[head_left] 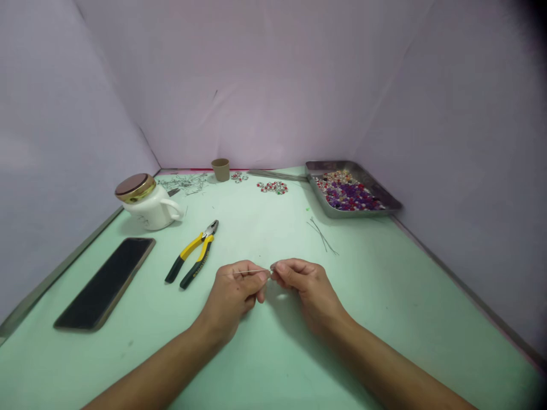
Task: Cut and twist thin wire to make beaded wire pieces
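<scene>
My left hand pinches a thin piece of wire between thumb and forefinger, its free end pointing left over the fingers. Fingertip to fingertip with it, my right hand is closed in a pinch at the wire's other end. Something small shows at the right fingertips, too hidden to name. Both hands are just above the green tabletop. To the left of them lie pliers with yellow and black handles, jaws pointing away from me. A few loose wires lie beyond my right hand.
A metal tray of mixed beads stands at back right. Beaded rings, a small brown cup, long wires and a pile of wire pieces lie at the back. A lidded white mug and a phone are left.
</scene>
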`<state>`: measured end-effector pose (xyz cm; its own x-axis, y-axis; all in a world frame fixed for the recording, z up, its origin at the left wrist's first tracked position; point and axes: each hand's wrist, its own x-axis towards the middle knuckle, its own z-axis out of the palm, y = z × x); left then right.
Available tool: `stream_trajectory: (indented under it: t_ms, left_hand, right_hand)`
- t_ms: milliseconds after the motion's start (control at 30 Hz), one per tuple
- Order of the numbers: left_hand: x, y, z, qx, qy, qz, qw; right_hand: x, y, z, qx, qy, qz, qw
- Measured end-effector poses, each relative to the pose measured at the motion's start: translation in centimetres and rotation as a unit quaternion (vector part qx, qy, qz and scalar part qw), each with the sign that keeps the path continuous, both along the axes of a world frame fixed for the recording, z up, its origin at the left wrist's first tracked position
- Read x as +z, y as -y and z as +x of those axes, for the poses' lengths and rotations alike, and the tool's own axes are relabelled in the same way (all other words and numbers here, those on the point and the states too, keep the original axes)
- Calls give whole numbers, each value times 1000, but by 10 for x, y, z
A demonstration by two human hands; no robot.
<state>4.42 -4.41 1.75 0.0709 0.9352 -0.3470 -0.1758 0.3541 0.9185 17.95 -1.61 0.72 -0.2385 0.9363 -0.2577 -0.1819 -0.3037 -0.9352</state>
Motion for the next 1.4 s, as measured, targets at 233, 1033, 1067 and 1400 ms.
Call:
stream_trajectory:
  t_ms: [233,1033,1067,1400]
  left_hand:
    - [-4,0,-5,-19,-25,5,1000]
    - [1,-3,-29,-183,-202,20,962]
    - [1,-3,-29,-189,-201,15,961]
    - [11,-10,-43,-179,-247,29,952]
  right_hand:
    - [-2,1,-1,-7,-17,-16,1000]
    - [-3,-16,16,46,-67,-25,996]
    - [-3,-16,15,39,-62,-25,997]
    - [0,-14,16,80,-56,-21,995]
